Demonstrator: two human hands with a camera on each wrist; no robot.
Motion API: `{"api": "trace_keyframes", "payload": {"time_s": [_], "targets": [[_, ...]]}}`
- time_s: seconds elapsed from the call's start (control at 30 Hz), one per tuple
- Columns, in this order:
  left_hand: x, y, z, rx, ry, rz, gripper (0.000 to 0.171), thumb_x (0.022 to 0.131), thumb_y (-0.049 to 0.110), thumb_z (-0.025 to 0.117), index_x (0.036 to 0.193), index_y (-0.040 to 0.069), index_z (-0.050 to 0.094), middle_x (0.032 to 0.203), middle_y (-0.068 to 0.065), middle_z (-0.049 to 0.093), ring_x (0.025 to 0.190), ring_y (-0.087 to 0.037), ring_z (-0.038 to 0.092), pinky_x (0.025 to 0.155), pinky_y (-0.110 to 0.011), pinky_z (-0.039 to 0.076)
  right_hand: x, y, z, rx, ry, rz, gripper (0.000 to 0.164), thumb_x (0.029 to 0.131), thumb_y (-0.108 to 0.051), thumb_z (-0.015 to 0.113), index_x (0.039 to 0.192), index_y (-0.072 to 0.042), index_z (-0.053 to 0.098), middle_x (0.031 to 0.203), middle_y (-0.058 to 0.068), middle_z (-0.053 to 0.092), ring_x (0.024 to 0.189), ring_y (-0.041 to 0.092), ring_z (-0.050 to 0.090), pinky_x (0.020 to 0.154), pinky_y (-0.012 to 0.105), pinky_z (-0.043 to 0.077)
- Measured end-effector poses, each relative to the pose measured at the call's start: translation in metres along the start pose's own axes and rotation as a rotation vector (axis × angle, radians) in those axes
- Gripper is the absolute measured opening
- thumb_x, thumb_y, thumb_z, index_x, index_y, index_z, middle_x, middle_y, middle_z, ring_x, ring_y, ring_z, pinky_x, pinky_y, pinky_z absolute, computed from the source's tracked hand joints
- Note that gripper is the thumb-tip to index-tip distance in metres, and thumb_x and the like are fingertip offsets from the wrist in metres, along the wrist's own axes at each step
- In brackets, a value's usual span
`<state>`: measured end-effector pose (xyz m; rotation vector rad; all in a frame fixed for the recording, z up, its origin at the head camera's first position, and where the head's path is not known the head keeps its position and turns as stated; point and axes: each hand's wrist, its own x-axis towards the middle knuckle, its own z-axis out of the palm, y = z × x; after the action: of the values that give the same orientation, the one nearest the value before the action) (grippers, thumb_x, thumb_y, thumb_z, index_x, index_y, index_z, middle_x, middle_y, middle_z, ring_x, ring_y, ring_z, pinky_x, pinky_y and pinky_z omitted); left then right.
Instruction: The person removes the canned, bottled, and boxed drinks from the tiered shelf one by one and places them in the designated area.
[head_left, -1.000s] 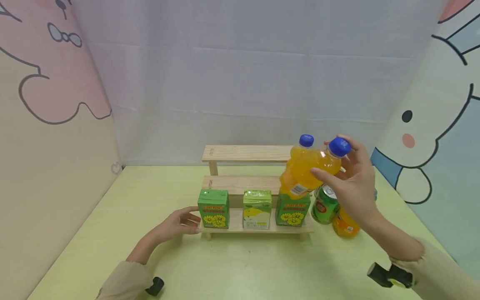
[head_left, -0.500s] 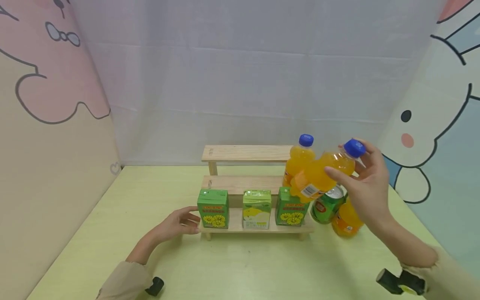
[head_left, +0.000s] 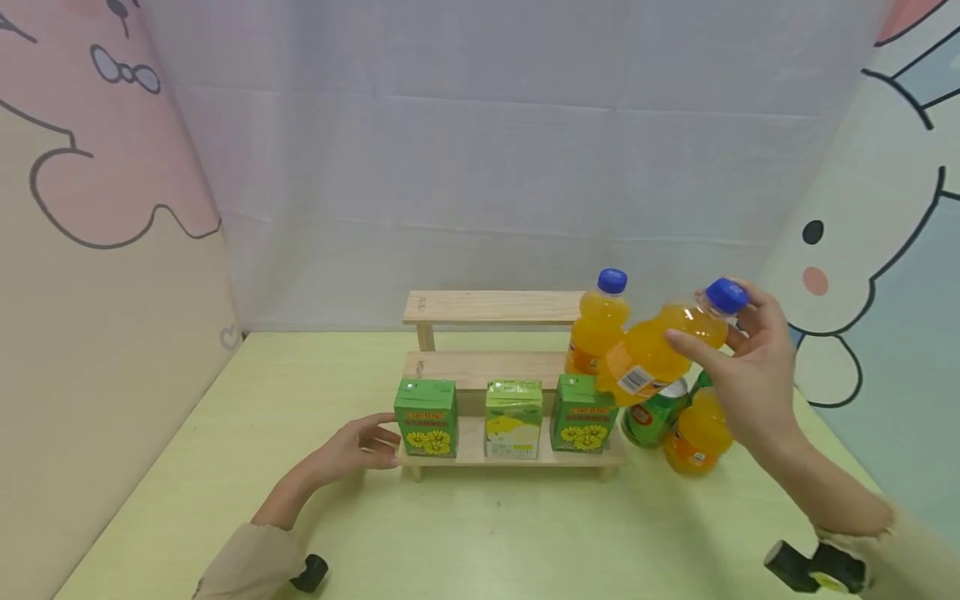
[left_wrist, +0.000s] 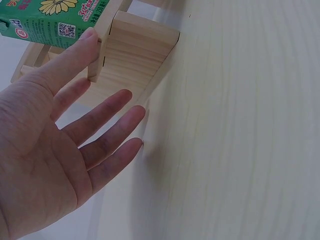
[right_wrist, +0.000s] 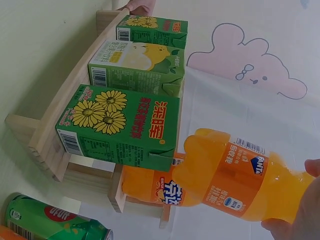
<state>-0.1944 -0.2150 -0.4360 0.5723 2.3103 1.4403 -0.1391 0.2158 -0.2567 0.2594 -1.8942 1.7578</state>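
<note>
My right hand (head_left: 761, 375) grips an orange Fanta bottle (head_left: 660, 350) near its blue-capped neck. The bottle is tilted, its base toward the rack, and overlaps the right-hand juice box in the head view. Another orange bottle (head_left: 596, 329) stands upright on the middle step of a wooden tiered rack (head_left: 495, 307). Along the lowest step are a green drink carton (head_left: 426, 421), a pear drink carton (head_left: 513, 421) and a second green carton (head_left: 581, 425). My left hand (head_left: 352, 450) touches the rack's left end; thumb and index fingertip lie at the plank edge, other fingers spread.
Right of the rack stands a green soda can (head_left: 651, 417), with another orange bottle (head_left: 697, 437) beside it. A bit of another green item (head_left: 702, 383) shows behind them. A pale curtain (head_left: 480, 167) hangs at the back, and printed walls flank the table (head_left: 480, 533).
My right hand has carried the tilted orange bottle to the right, away from the bottle on the middle step. My left hand has stayed at the rack's end.
</note>
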Motion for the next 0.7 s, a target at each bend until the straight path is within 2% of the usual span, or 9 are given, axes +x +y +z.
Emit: {"api": "trace_keyframes", "payload": {"time_s": [0.27, 0.37, 0.53, 0.7], "targets": [[0.000, 0.001, 0.001, -0.002, 0.002, -0.002, 0.070, 0.081, 0.018, 0.069, 0.135, -0.007, 0.032, 0.115, -0.026, 0.055, 0.100, -0.032, 0.058, 0.082, -0.039, 0.049, -0.002, 0.000, -0.014, -0.051, 0.054, 0.015, 0.060, 0.075, 0.008, 0.068, 0.126, -0.011, 0.043, 0.111, 0.002, 0.054, 0.095, 0.012, 0.055, 0.075, 0.010, 0.046], [-0.001, 0.001, 0.001, 0.002, 0.002, -0.002, 0.070, 0.081, 0.018, 0.069, 0.135, -0.007, 0.032, 0.115, -0.026, 0.055, 0.099, -0.032, 0.059, 0.082, -0.039, 0.049, -0.003, 0.001, -0.020, -0.031, 0.067, 0.020, 0.061, 0.075, 0.009, 0.068, 0.127, -0.010, 0.043, 0.111, 0.003, 0.054, 0.095, 0.013, 0.055, 0.074, 0.010, 0.046], [-0.001, 0.002, 0.001, 0.017, 0.007, 0.005, 0.069, 0.081, 0.018, 0.069, 0.135, -0.006, 0.033, 0.115, -0.025, 0.055, 0.103, -0.034, 0.056, 0.083, -0.042, 0.048, -0.005, 0.004, -0.028, -0.031, 0.067, 0.030, 0.061, 0.075, 0.009, 0.067, 0.127, -0.011, 0.043, 0.112, 0.002, 0.053, 0.095, 0.012, 0.055, 0.075, 0.009, 0.046], [-0.001, 0.003, 0.001, 0.007, 0.009, -0.003, 0.070, 0.081, 0.019, 0.069, 0.135, -0.006, 0.033, 0.115, -0.024, 0.055, 0.103, -0.034, 0.055, 0.083, -0.041, 0.048, -0.007, 0.008, -0.034, -0.098, 0.062, 0.057, 0.062, 0.076, 0.006, 0.067, 0.129, -0.013, 0.041, 0.115, -0.002, 0.051, 0.096, 0.009, 0.053, 0.073, 0.008, 0.045]]}}
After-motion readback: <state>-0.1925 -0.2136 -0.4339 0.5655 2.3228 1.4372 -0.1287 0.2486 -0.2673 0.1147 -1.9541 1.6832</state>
